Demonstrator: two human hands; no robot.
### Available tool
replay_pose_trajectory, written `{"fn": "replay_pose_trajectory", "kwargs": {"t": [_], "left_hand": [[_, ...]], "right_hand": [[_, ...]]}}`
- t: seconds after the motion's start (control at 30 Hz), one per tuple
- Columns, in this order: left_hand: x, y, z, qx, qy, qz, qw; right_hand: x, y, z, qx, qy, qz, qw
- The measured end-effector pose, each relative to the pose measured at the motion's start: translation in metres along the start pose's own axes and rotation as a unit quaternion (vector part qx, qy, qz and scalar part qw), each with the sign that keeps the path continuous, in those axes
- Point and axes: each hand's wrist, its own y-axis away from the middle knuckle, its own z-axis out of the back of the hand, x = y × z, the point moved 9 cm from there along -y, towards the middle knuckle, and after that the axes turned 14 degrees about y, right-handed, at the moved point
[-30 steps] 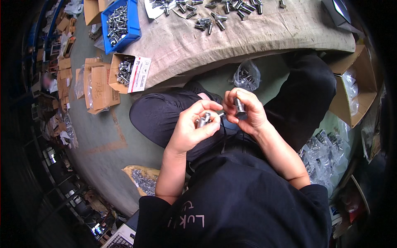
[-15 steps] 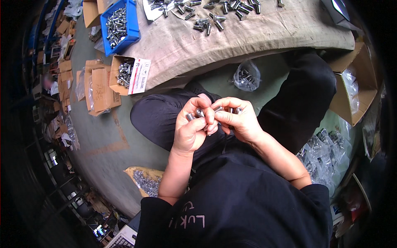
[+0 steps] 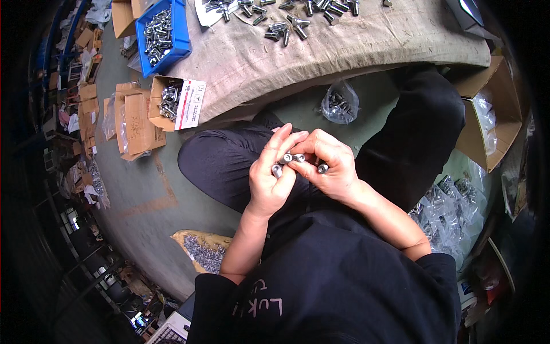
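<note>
My left hand (image 3: 268,184) and my right hand (image 3: 339,166) meet in front of my body, over my lap. Short shiny metal bolts (image 3: 277,170) are held in the left hand, their round, recessed ends facing up. Another bolt (image 3: 322,168) pokes out from the curled fingers of the right hand. Where the fingertips touch, two bolt ends (image 3: 298,157) lie side by side, the right thumb against them. Fingers hide the rest of the bolts, so which hand bears the middle ones is unclear.
Loose bolts (image 3: 278,30) lie on the cloth-covered table (image 3: 366,43) ahead. At its left stand a blue bin (image 3: 184,43) and a cardboard box (image 3: 157,109), both holding bolts. A clear bag of bolts (image 3: 340,103) sits beneath; more bags (image 3: 447,215) and an open carton (image 3: 481,132) are at right.
The bolts between my hands have turned so their ends face up. My left fingers have straightened and extended, and my right hand has shifted slightly, its fingers still curled.
</note>
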Motion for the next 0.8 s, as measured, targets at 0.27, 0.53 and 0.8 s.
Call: {"fn": "replay_pose_trajectory", "kwargs": {"t": [0.27, 0.53, 0.8], "left_hand": [[-0.025, 0.0, -0.024, 0.099, -0.2, -0.105, 0.969], [-0.025, 0.002, -0.029, 0.131, -0.233, -0.151, 0.952], [0.0, -0.004, -0.026, 0.155, -0.073, 0.056, 0.984]], "right_hand": [[0.003, 0.002, -0.002, 0.011, -0.058, 0.049, 0.997], [0.007, 0.004, -0.002, 0.036, -0.07, 0.063, 0.995], [-0.016, 0.01, -0.011, 0.047, -0.219, -0.009, 0.974]]}}
